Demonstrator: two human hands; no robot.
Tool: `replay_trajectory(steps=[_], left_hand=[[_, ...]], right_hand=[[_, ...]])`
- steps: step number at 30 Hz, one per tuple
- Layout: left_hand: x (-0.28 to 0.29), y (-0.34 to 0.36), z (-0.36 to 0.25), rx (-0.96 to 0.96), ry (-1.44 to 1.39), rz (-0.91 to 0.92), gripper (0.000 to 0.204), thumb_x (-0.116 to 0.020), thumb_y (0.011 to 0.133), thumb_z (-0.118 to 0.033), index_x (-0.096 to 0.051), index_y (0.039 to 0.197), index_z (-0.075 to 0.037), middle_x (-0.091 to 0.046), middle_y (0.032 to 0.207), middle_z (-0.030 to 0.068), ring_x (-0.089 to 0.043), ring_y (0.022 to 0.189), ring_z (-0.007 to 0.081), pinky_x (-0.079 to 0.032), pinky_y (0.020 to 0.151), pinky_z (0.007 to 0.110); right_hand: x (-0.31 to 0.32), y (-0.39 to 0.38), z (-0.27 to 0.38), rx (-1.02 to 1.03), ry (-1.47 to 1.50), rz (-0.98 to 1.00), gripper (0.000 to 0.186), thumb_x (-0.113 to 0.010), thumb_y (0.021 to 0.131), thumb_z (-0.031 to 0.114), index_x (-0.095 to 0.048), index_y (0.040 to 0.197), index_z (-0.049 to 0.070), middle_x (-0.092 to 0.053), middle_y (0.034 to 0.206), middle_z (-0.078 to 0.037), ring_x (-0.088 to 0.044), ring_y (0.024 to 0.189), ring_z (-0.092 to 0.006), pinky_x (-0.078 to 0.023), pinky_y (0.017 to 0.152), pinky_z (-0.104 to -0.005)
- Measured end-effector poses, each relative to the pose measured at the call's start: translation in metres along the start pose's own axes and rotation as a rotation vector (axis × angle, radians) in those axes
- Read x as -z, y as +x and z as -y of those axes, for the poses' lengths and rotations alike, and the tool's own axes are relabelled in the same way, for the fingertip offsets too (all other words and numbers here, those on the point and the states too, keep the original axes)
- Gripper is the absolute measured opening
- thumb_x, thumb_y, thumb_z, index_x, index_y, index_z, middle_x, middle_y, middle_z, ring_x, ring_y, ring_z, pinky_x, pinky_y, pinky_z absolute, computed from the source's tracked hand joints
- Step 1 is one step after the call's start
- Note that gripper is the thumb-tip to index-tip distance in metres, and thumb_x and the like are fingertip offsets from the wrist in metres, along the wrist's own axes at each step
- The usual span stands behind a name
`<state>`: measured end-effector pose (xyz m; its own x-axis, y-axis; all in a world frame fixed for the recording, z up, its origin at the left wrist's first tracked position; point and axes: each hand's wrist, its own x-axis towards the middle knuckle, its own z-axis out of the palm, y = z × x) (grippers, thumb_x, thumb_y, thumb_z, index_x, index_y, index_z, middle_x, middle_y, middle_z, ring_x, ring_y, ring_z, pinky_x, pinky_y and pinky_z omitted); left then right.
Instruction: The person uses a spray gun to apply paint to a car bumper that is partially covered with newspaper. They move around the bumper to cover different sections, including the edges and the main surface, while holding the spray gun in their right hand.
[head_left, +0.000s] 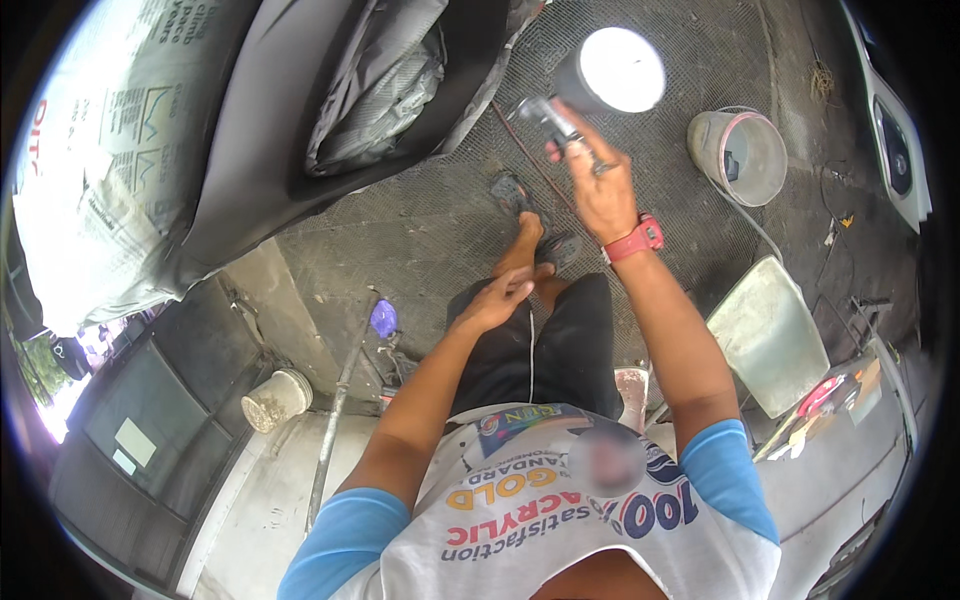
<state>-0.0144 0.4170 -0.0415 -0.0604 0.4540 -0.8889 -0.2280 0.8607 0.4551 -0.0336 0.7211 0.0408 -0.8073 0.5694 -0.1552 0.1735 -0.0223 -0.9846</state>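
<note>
- Gripping a metallic handheld tool (545, 118), the right hand (603, 185) is closed around its handle, well ahead of the person's feet.
- Beside that tool sits a grey cylinder (580, 84) with a bright white round top; whether they touch, I cannot tell.
- Apart from the right, the left hand (497, 298) hangs empty over the thighs, fingers loosely extended.
- Farther right, a pail (707, 148) stands near a pale rectangular tub (770, 335).

Held tool (552, 121) blurred, grey panel (248, 125) cut off
</note>
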Motion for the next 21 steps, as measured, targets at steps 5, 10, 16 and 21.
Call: replay_trajectory(steps=[5, 10, 16, 21], left_hand=[[-0.010, -0.016, 0.078, 0.131, 0.609, 0.071, 0.078, -0.051, 0.109, -0.068, -0.044, 0.169, -0.019, -0.032, 0.180, 0.0172, -0.032, 0.165, 0.0398, -0.028, 0.134, 0.053], [-0.032, -0.017, 0.043, 0.313, 0.385, 0.074, 0.082, -0.049, 0.109, -0.068, -0.035, 0.174, -0.020, -0.020, 0.184, 0.0194, -0.022, 0.167, 0.0472, -0.022, 0.136, 0.053], [-0.104, 0.006, 0.014, 0.451, 0.460, 0.150, 0.098, -0.046, 0.106, -0.077, -0.013, 0.179, -0.021, -0.006, 0.183, 0.0292, -0.014, 0.168, 0.0507, -0.017, 0.137, 0.055], [-0.181, 0.050, -0.036, 0.593, 0.639, 0.153, 0.117, -0.046, 0.094, -0.093, 0.003, 0.179, -0.029, 0.008, 0.182, 0.0316, -0.016, 0.165, 0.0585, -0.028, 0.132, 0.059]], right_hand=[[0.047, 0.011, -0.004, 0.158, -0.132, -0.084, 0.046, -0.062, 0.113, 0.033, -0.068, 0.151, 0.008, -0.072, 0.149, -0.015, -0.077, 0.122, -0.0289, -0.061, 0.099, -0.0406], [0.049, -0.013, -0.039, 0.087, -0.275, 0.232, 0.053, -0.061, 0.111, 0.042, -0.069, 0.149, 0.007, -0.073, 0.144, -0.018, -0.075, 0.126, -0.0332, -0.055, 0.112, -0.0437], [0.047, -0.012, -0.079, 0.133, -0.119, 0.469, 0.046, -0.071, 0.104, 0.031, -0.069, 0.148, 0.019, -0.078, 0.111, -0.020, -0.077, 0.095, -0.0414, -0.063, 0.086, -0.0473], [0.090, 0.043, -0.124, 0.239, -0.129, 0.340, 0.043, -0.073, 0.104, 0.033, -0.071, 0.144, 0.017, -0.079, 0.115, -0.020, -0.078, 0.096, -0.0403, -0.063, 0.084, -0.0482]])
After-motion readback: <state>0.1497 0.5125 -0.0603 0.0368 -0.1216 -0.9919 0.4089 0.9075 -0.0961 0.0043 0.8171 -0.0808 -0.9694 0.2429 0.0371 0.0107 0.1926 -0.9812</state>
